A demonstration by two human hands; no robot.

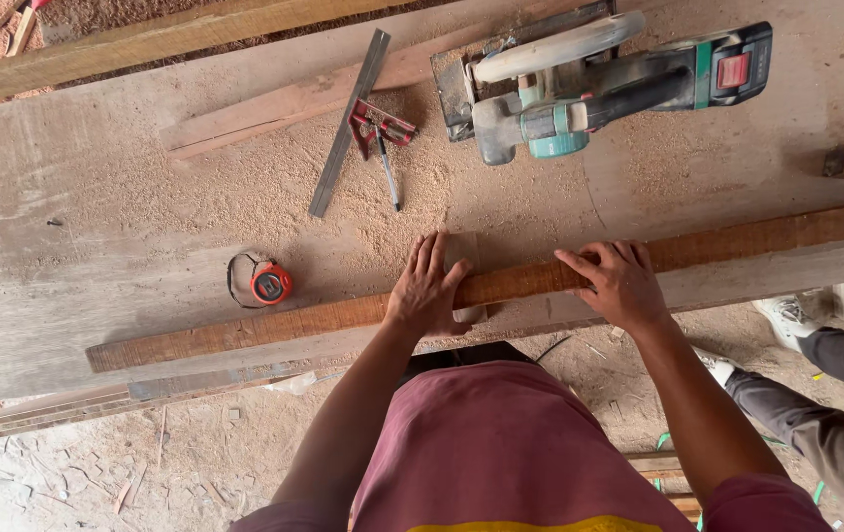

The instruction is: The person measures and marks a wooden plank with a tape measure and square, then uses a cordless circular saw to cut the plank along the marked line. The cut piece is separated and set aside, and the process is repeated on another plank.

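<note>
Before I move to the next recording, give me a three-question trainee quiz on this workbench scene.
1. True or false: both hands rest on the long reddish wooden strip.
2. Which tool lies nearest the left hand? A) circular saw B) tape measure C) combination square
3. Fill in: loose ______ covers the workbench around the tools.

Key:
1. True; the right hand presses the strip too.
2. B
3. sawdust
</note>
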